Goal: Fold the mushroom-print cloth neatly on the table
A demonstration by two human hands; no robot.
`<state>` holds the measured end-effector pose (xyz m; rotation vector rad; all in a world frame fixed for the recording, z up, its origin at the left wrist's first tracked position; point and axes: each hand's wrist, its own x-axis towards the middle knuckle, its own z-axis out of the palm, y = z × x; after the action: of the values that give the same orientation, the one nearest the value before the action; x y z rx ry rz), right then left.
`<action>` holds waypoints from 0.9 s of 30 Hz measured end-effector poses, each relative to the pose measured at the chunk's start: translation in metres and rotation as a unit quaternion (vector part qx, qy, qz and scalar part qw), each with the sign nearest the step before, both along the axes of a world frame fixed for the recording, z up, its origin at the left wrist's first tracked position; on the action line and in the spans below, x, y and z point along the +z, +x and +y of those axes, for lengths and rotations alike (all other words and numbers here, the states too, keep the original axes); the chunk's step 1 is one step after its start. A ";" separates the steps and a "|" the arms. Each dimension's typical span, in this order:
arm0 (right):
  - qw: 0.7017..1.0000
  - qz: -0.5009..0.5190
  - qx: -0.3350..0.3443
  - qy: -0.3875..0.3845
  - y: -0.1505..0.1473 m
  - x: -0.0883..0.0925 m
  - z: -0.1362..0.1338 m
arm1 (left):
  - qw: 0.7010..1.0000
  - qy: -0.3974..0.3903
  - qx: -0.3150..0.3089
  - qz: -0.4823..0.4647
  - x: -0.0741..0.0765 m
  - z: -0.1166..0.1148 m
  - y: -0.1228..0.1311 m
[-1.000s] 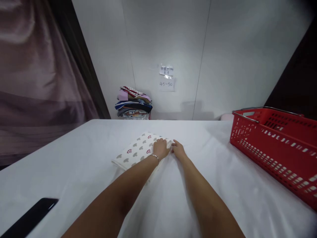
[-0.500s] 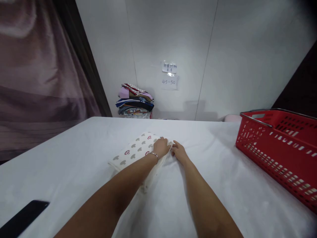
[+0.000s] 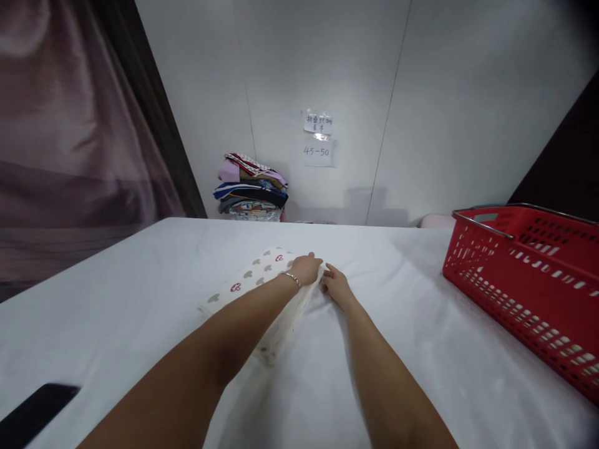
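Observation:
A white cloth (image 3: 248,274) printed with grey and red shapes lies partly folded on the white-covered table. My left hand (image 3: 306,269), with a bracelet at the wrist, reaches across it and has its fingers closed on the far right corner. Just to the right, my right hand (image 3: 337,288) pinches the same corner, its fingertips close to the left ones. A plain, wrinkled side of the cloth hangs loosely toward me below the left forearm. That forearm hides part of the printed face.
A red perforated basket (image 3: 519,287) with a metal handle stands on the table (image 3: 150,299) at the right. A dark flat object (image 3: 40,411) lies at the near left. Folded fabrics (image 3: 253,190) are stacked beyond the far edge, below paper signs (image 3: 319,151) on the wall.
My left hand has shifted slightly at the cloth's corner, and its forearm covers more of the print. The right hand stays at the corner. The whole view has moved a little.

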<state>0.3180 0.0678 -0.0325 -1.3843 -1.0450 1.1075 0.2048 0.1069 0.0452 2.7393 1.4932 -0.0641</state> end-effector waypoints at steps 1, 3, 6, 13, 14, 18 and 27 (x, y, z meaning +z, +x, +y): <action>1.000 -0.002 -0.004 -0.002 0.000 0.001 0.000 | 1.000 0.002 -0.009 0.005 0.000 0.000 0.002; 1.000 -0.009 -0.007 -0.007 -0.001 0.002 -0.001 | 1.000 0.005 -0.023 0.010 -0.001 -0.001 0.006; 1.000 -0.020 -0.002 -0.004 -0.001 0.003 -0.002 | 0.999 0.016 -0.030 0.002 -0.004 -0.001 0.007; 0.999 -0.032 -0.001 -0.001 -0.001 0.005 -0.003 | 0.999 0.031 0.005 -0.044 -0.019 -0.001 0.004; 1.000 -0.029 0.000 -0.001 -0.001 0.005 -0.003 | 0.998 0.029 0.011 -0.051 -0.020 -0.001 0.003; 1.000 -0.014 -0.003 0.001 -0.002 0.004 -0.002 | 0.996 0.022 0.025 -0.083 -0.018 -0.004 -0.003; 0.983 -0.141 -0.084 0.076 0.000 0.002 0.000 | 0.973 -0.033 0.013 -0.229 -0.006 -0.041 -0.061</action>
<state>0.3180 0.0678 -0.0303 -1.5034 -1.1635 0.7056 0.1438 0.0655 0.0397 2.4496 1.3606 0.4751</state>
